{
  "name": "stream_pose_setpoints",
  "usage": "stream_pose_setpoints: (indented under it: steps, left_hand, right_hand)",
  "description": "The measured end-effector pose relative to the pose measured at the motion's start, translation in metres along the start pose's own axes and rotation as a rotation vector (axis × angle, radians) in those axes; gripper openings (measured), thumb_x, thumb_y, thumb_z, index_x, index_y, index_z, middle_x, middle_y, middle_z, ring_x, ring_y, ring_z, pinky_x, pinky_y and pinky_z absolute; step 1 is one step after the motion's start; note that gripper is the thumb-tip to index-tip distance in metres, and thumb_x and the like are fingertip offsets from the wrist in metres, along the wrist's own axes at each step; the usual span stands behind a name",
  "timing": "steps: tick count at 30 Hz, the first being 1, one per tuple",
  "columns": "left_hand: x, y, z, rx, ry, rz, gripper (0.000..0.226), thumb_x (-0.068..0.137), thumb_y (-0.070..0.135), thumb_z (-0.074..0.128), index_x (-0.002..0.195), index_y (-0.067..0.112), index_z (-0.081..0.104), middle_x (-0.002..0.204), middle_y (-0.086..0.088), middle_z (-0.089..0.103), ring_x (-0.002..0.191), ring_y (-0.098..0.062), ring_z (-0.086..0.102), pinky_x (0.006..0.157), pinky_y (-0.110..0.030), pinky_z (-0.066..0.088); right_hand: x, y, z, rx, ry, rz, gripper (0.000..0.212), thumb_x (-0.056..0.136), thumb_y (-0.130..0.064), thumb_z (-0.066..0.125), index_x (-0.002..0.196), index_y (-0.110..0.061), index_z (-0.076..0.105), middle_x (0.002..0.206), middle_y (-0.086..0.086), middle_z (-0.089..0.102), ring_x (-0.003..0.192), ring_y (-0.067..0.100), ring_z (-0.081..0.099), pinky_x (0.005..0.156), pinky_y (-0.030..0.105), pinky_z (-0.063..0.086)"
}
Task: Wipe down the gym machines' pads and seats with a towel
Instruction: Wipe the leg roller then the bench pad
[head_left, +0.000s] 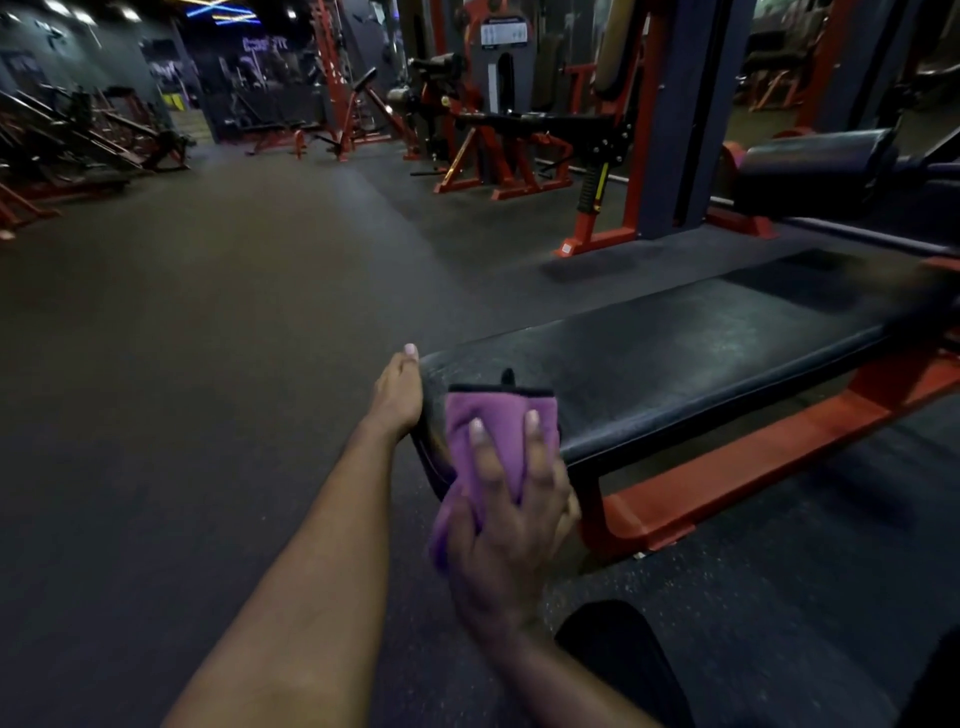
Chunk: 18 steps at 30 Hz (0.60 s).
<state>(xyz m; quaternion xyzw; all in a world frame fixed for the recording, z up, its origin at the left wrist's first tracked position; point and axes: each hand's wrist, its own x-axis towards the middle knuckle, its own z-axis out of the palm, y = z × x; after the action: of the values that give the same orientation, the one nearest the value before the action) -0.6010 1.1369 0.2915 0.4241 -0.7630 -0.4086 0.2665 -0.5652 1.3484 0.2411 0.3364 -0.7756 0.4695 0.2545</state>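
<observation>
A flat black bench pad (675, 358) on a red steel frame (727, 467) runs from the centre toward the right edge. My right hand (514, 519) presses a folded purple towel (493, 431) with a black hem against the pad's near-left corner, fingers spread over the cloth and thumb tucked under it. My left hand (397, 395) rests on the pad's left end, fingers curled around the edge and hidden behind it. At the upper right sits a black roller pad (815, 166).
Dark rubber floor (234, 312) stretches to the left and ahead. Red-framed machines (498, 140) stand at the back centre, with more racks (78, 140) at the far left. A grey and red upright post (670, 119) rises behind the bench. My dark-clothed knee (623, 660) shows at the bottom.
</observation>
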Motion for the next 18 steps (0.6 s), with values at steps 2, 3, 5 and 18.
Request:
stream_pose_setpoints:
  steps: [2, 3, 5, 18]
  left_hand:
    - [0.001, -0.002, 0.002, 0.007, 0.010, 0.000, 0.060, 0.109, 0.047, 0.020, 0.136, 0.006, 0.054, 0.143, -0.019, 0.053, 0.133, -0.033, 0.046, 0.114, -0.044, 0.034]
    - [0.001, -0.001, 0.002, 0.010, 0.011, -0.001, 0.060, 0.109, 0.047, 0.020, 0.136, 0.006, 0.054, 0.143, -0.019, 0.053, 0.133, -0.034, 0.046, 0.114, -0.044, 0.034]
    - [0.001, 0.000, 0.003, 0.025, 0.006, -0.006, 0.060, 0.109, 0.047, 0.020, 0.136, 0.006, 0.054, 0.143, -0.019, 0.052, 0.133, -0.033, 0.046, 0.112, -0.043, 0.034]
    - [-0.002, 0.006, 0.001, 0.099, -0.014, -0.019, 0.062, 0.108, 0.051, 0.018, 0.149, 0.012, 0.044, 0.155, -0.015, 0.041, 0.143, -0.033, 0.035, 0.118, -0.044, 0.026]
  right_hand:
    - [0.026, 0.016, -0.008, 0.060, 0.094, 0.143, 0.062, 0.090, -0.032, 0.054, 0.150, -0.042, 0.041, 0.165, 0.004, 0.029, 0.142, 0.034, 0.039, 0.103, 0.055, 0.038]
    - [0.037, 0.022, -0.012, 0.090, 0.158, 0.220, 0.063, 0.089, -0.029, 0.055, 0.150, -0.040, 0.043, 0.164, 0.004, 0.029, 0.140, 0.034, 0.041, 0.103, 0.055, 0.039]
    - [0.043, 0.027, -0.015, 0.111, 0.245, 0.302, 0.062, 0.090, -0.024, 0.057, 0.150, -0.035, 0.048, 0.164, 0.005, 0.030, 0.140, 0.033, 0.041, 0.104, 0.055, 0.040]
    - [0.072, 0.081, -0.022, 0.221, 0.413, 0.557, 0.064, 0.095, -0.015, 0.059, 0.154, -0.029, 0.042, 0.167, 0.012, 0.020, 0.149, 0.033, 0.029, 0.119, 0.048, 0.029]
